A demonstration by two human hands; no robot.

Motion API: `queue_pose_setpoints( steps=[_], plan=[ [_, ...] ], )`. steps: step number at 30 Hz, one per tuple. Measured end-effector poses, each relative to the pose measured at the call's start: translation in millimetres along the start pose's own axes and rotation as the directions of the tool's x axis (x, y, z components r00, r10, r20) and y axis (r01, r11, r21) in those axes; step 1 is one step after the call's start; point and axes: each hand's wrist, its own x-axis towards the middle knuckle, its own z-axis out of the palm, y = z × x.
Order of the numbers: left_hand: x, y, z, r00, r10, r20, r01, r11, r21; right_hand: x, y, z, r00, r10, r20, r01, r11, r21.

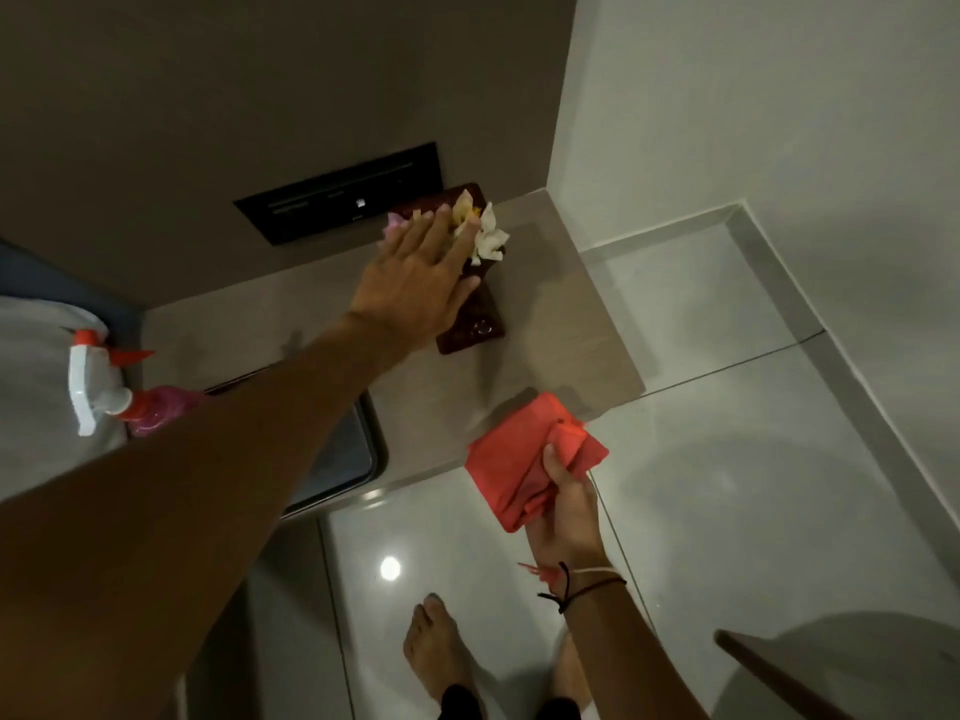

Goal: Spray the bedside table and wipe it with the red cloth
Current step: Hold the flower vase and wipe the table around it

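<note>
The bedside table (pixel 561 324) is a beige slab set into the wall corner. On it lies a dark brown wooden tray (pixel 475 332) with white and yellow flowers (pixel 485 236). My left hand (pixel 415 272) reaches over the tray, palm down, fingers spread and resting on the flowers and the tray's far end. My right hand (pixel 563 504) holds the folded red cloth (pixel 519 459) just past the table's near edge, above the floor. The spray bottle (pixel 111 392), pink with a white and red trigger head, lies at the left on light fabric.
A black switch panel (pixel 337 197) is set in the wall behind the table. A dark rounded tray or screen (pixel 348 459) lies at the table's near left, partly under my arm. Glossy white floor tiles (pixel 727 459) lie below, with bare feet (pixel 434 657). A dark wooden edge (pixel 769 672) juts in at bottom right.
</note>
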Motion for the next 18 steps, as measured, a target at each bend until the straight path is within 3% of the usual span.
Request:
queue_pose_setpoints(
  steps=[5,11,15,18],
  plan=[
    [19.7,-24.1,-2.2,0.996,0.084,-0.032,-0.084,0.996,0.001,12.8,2.1,44.1,0.989,-0.121,-0.085,0.124,0.992,0.023],
    [49.3,-52.6,-19.4,0.979,0.204,-0.017,-0.200,0.972,0.120,37.0,-1.9,116.4,0.919,-0.382,-0.096,0.358,0.913,-0.197],
    [72.9,-68.4,-32.0,0.980,0.199,-0.002,-0.198,0.976,0.089,48.2,3.2,150.6,0.694,-0.720,-0.023,0.657,0.647,-0.387],
    [90.8,-76.1,-36.8,0.989,0.146,0.028,-0.147,0.988,0.044,73.5,3.4,168.4,0.479,-0.855,0.201,0.738,0.268,-0.619]
  ],
)
